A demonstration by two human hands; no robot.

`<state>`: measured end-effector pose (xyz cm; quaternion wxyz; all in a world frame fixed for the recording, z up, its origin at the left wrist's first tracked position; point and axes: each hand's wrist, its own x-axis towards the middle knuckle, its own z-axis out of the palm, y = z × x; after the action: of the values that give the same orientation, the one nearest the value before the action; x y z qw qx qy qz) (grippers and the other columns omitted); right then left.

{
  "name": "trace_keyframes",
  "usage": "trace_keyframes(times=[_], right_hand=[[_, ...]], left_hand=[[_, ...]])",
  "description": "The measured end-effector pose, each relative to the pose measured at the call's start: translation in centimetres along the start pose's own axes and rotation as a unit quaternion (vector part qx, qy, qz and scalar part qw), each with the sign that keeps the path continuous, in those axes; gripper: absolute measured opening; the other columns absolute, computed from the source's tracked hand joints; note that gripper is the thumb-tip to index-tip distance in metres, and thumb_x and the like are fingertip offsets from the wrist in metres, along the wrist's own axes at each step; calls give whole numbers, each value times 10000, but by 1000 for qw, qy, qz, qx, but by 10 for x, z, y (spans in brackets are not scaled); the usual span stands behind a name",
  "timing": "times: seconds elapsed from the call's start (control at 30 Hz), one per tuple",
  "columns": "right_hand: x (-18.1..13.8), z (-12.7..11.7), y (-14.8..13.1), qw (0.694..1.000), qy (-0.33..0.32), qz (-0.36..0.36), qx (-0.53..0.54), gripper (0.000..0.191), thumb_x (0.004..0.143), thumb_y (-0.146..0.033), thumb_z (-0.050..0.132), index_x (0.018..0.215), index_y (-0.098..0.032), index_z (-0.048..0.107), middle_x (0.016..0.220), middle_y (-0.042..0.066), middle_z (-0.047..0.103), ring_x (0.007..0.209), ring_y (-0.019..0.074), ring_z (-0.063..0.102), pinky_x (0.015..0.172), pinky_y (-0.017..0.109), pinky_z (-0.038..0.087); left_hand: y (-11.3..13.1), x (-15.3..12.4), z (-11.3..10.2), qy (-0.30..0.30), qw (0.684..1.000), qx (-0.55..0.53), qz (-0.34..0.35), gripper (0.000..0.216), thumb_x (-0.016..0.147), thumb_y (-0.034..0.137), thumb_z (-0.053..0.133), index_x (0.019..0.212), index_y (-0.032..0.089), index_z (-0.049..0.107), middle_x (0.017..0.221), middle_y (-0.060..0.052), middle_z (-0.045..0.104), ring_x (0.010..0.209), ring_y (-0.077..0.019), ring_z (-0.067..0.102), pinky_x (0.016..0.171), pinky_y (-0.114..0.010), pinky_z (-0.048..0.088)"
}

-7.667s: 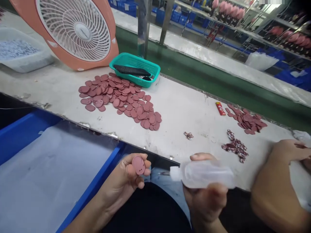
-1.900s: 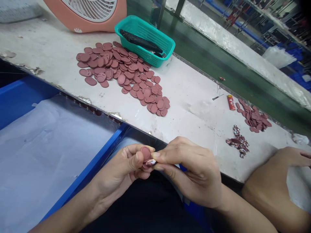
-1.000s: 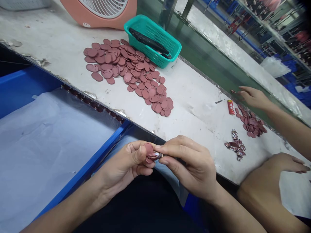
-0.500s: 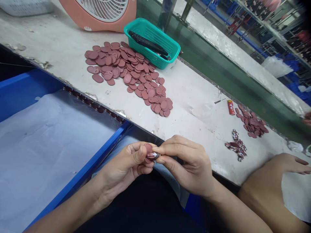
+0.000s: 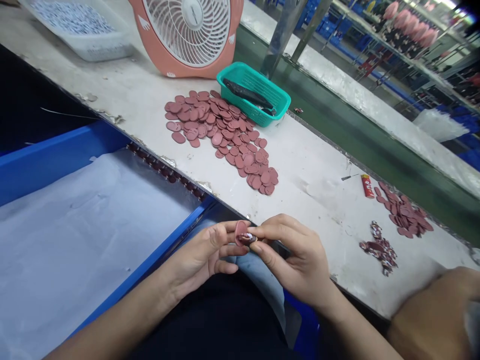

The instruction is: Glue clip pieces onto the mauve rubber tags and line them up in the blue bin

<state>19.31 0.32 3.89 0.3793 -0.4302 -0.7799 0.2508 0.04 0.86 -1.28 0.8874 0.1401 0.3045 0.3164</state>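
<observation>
In front of my lap, my right hand pinches a small dark piece with a shiny top between thumb and fingertips. Against it stands a reddish oval disc; I cannot tell whether the two are joined. My left hand is open beside them, fingers spread and thumb off the disc, with fingertips behind the disc's left edge. A large heap of similar reddish oval discs lies on the worktable. Farther right are a smaller disc pile and a cluster of shiny decorated pieces.
A green basket holding a dark object stands by an orange fan. A white tub is at the back left. A paper-lined blue bin lies left of my lap. A red tube-like item and another person's arm are on the right.
My left thumb has come off the disc and the left fingers have spread. The disc shows more upright beside the piece in my right fingertips. The view has shifted, showing more of the fan.
</observation>
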Motion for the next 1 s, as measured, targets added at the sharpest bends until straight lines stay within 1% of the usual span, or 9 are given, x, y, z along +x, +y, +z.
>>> trace_keyframes(times=[0.1,0.17,0.3,0.43,0.53,0.63,0.77,0.9,1.0], right_hand=[[-1,16,2,985,71,-55,-145,177,900,-96,689,1069,-147,693,874,64,697,756,149,640,656,267,563],[-1,30,4,963,99,-110,-225,204,888,-86,703,1087,-121,675,833,75,696,713,167,608,633,298,539],[0,55,8,946,96,-156,-270,218,903,-112,690,1118,-84,662,793,78,692,660,173,556,584,312,475],[5,73,12,952,93,-145,-252,138,923,-125,666,1060,-123,675,767,49,682,643,160,527,594,306,459],[9,80,10,955,93,-141,-244,148,915,-138,686,1062,-129,678,782,48,688,647,154,536,597,299,461],[7,77,6,959,87,-150,-226,198,886,-152,730,1074,-117,679,790,53,687,658,156,553,598,297,473],[-4,63,7,959,94,-156,-215,254,866,-85,726,1113,-108,672,792,65,670,687,168,563,614,303,496],[-15,54,14,961,90,-132,-225,308,870,-38,693,1155,-147,659,800,63,662,698,176,585,623,307,522],[-19,53,18,961,91,-116,-233,331,873,-29,682,1174,-163,653,807,62,664,708,180,599,630,314,536]], left_hand=[[-1,-6,-1,140,988,24,68,492,559,491,952,934,222,782,892,-30,700,729,-132,644,529,-179,587],[-2,-10,1,194,972,48,122,392,563,396,973,840,223,756,821,-3,678,702,-129,623,521,-183,570],[-4,-11,2,217,953,87,195,288,628,345,936,789,219,733,836,-4,693,767,-154,648,573,-196,561],[-5,-9,-6,247,940,109,211,257,687,376,885,788,204,723,911,-43,738,831,-191,671,591,-224,561],[-4,-10,-17,280,921,155,223,311,761,475,801,885,200,728,1013,-80,765,876,-223,698,623,-273,584],[8,-9,-44,340,880,224,243,405,819,550,713,1018,198,708,1073,-91,754,974,-257,699,668,-311,603],[41,8,-106,420,812,320,251,392,885,499,666,1104,174,671,1115,-105,728,1084,-272,660,778,-358,597],[71,42,-163,452,741,455,198,253,929,338,678,1107,158,680,1157,-91,701,1067,-264,663,915,-485,555],[81,64,-184,466,697,524,151,309,941,341,667,1200,173,652,1246,-102,664,1081,-271,657,915,-500,557]])
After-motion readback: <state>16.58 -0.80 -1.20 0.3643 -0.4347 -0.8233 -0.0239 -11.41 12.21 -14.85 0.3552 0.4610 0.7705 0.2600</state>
